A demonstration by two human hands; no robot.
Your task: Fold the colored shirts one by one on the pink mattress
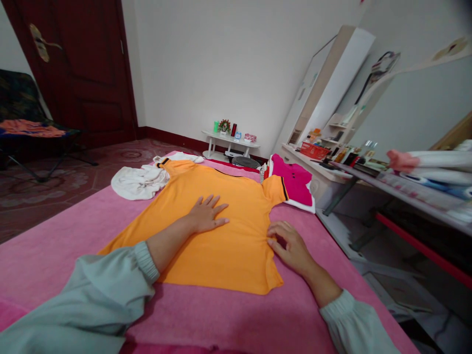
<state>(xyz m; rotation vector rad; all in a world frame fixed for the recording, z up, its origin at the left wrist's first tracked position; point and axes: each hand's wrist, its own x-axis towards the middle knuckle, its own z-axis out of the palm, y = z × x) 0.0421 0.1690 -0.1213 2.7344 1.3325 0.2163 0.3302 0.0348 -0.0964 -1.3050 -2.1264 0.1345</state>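
Left hand (206,216) lies palm down, 5 digits (221,208) splayed; right hand (293,248) curls, thumb (278,250) near bent fingers (279,229); 2 forearms (171,242) reach forward.

Dark red door (81,69), dark chair (16,93), low white table (228,138) with 1 green cup (216,126).

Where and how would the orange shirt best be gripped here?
Probably at the side edge on the person's right, pinched between thumb and fingers from the right. The orange shirt lies spread out flat, so its thin border should pinch more easily than its middle, where the left hand rests with fingers spread. The right hand is at that edge.
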